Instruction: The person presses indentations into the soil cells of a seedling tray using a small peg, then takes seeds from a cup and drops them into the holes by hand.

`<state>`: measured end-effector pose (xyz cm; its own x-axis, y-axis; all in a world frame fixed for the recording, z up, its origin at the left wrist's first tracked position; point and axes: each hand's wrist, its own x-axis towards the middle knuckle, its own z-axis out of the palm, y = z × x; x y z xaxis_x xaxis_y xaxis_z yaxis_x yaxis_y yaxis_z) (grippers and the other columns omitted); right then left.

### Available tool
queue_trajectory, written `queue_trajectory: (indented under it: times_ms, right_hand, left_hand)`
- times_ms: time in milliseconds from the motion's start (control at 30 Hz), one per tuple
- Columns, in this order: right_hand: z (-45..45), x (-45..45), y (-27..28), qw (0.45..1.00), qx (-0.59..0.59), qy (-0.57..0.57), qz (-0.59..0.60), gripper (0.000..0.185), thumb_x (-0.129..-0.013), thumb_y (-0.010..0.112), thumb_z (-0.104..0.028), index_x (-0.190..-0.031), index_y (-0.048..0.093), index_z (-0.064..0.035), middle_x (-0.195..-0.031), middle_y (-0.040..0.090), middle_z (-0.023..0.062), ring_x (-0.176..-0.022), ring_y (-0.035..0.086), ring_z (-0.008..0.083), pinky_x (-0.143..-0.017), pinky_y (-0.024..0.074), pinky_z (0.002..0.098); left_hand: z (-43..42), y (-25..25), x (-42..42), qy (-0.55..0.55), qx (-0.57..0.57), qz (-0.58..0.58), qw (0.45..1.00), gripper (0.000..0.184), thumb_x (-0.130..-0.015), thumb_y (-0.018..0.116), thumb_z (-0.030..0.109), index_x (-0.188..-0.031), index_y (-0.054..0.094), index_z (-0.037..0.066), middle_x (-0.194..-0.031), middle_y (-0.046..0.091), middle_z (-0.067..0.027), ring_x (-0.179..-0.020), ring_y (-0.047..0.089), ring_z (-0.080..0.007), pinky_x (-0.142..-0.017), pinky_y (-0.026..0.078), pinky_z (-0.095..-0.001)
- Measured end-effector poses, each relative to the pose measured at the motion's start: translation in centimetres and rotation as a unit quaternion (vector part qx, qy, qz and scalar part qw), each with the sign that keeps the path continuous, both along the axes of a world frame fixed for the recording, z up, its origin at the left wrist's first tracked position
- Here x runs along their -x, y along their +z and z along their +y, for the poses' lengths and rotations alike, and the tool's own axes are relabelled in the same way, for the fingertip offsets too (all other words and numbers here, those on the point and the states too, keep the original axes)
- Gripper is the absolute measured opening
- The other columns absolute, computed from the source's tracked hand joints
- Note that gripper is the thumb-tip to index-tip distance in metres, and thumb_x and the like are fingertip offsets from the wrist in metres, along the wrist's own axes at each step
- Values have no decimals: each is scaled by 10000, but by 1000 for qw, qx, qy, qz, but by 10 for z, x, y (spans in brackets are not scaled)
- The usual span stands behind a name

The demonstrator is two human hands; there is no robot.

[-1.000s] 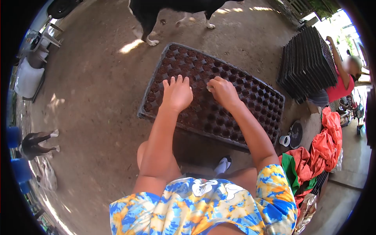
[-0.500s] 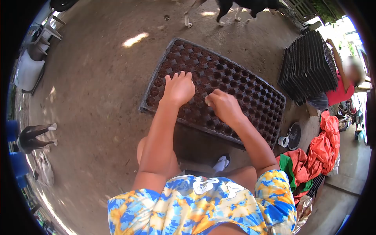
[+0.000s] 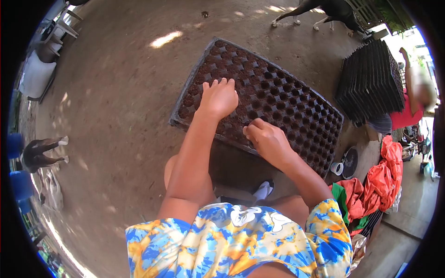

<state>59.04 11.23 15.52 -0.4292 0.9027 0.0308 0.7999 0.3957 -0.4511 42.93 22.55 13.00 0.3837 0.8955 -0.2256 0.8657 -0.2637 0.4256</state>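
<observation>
A large dark cell tray (image 3: 296, 99) lies at an angle in front of me. Brown soil fills the cells at its left part, while the cells at the right look dark and deep. My left hand (image 3: 219, 98) is over the soil-filled part, palm down, with its fingers apart and nothing visible in it. Near the tray's front edge, my right hand (image 3: 267, 137) has its fingers curled together in a pinch over the cells. Whatever the fingertips hold, if anything, is too small or hidden to make out.
A tall stack of black trays (image 3: 370, 81) stands at the right beside a person in red (image 3: 407, 113). Red cloth (image 3: 382, 171), a white cup (image 3: 337, 168) and a black round lid (image 3: 350, 162) lie nearer. One dog (image 3: 331, 11) is at the top, another (image 3: 39, 155) at the left.
My right hand has moved down toward the tray's front edge and stays pinched. My left hand has shifted slightly up and right in view. The dog at the top has walked right.
</observation>
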Motion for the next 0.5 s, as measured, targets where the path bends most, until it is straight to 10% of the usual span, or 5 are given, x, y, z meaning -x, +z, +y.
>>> queue_trajectory:
  times_ms: [500]
  right_hand:
    - [11,46,-9,998,-10,46,-33,83,-740,591,-44,-819,574,-30,-822,541,108,-792,621,282,-690,523,393]
  left_hand:
    - [6,12,23,52,46,-79,994,436,-943,398,237,-1320,473,33,-1322,520,-164,-1216,495,-298,-1026,314,-488]
